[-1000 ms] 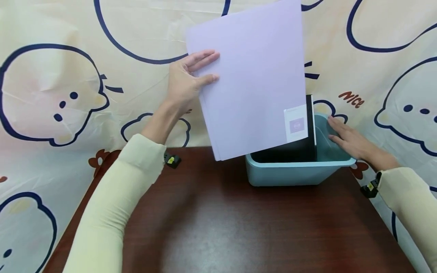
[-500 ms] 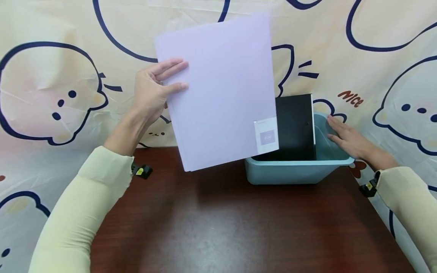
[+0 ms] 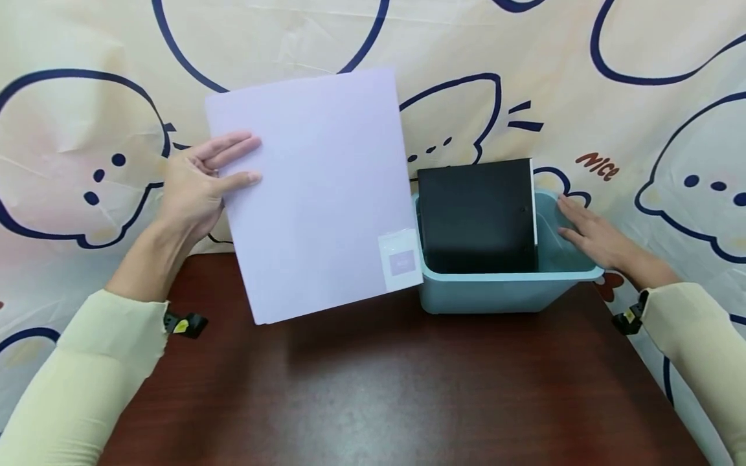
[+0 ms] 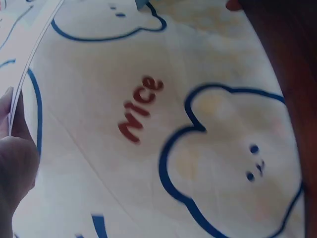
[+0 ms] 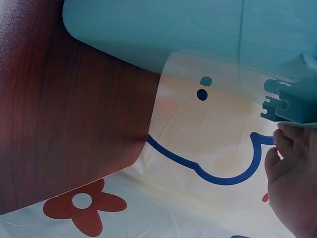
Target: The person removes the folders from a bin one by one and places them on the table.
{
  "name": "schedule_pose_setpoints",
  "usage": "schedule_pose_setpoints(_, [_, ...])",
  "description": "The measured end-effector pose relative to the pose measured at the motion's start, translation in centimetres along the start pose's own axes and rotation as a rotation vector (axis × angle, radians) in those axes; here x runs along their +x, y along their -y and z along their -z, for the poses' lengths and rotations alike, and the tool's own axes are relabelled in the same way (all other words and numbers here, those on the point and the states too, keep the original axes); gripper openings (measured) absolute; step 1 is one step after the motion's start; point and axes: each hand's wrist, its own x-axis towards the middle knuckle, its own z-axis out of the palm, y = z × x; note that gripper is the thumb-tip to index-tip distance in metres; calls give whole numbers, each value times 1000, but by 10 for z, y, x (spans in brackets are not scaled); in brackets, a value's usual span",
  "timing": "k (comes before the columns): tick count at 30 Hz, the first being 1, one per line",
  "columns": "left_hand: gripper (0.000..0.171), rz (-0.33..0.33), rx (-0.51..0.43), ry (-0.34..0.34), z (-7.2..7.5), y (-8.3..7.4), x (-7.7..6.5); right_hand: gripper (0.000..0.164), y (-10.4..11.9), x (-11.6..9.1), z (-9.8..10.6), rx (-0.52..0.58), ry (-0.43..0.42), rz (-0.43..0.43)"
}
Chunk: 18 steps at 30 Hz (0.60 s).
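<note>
My left hand (image 3: pixel 195 188) holds a thin lilac notebook (image 3: pixel 315 188) by its left edge, thumb on the near face. The notebook is raised and slightly tilted, with a white label (image 3: pixel 400 260) at its lower right. Its layered edge shows beside the hand in the left wrist view. To the right stands a light blue storage bin (image 3: pixel 501 294), with a black book (image 3: pixel 474 220) leaning upright inside it. My right hand (image 3: pixel 594 236) grips the bin's right end; in the right wrist view, curled fingers (image 5: pixel 285 144) sit under the rim.
A dark brown wooden table (image 3: pixel 373 395) lies beneath, its right edge close to the bin. Behind and around it hangs a cream sheet (image 3: pixel 454 39) printed with cartoon outlines.
The left hand has carried the notebook left and down, away from in front of the bin, uncovering the black book. My right hand and the bin have stayed in place.
</note>
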Motion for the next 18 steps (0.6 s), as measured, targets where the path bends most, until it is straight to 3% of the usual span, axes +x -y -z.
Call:
schedule_pose_setpoints(8, [69,40,1,-11,38,15,-17,75,-1,0,2,14,-5,4])
schedule_pose_setpoints(18, [79,10,-80,-31,57,36,-23,74,-1,1,1,-3,-4,9])
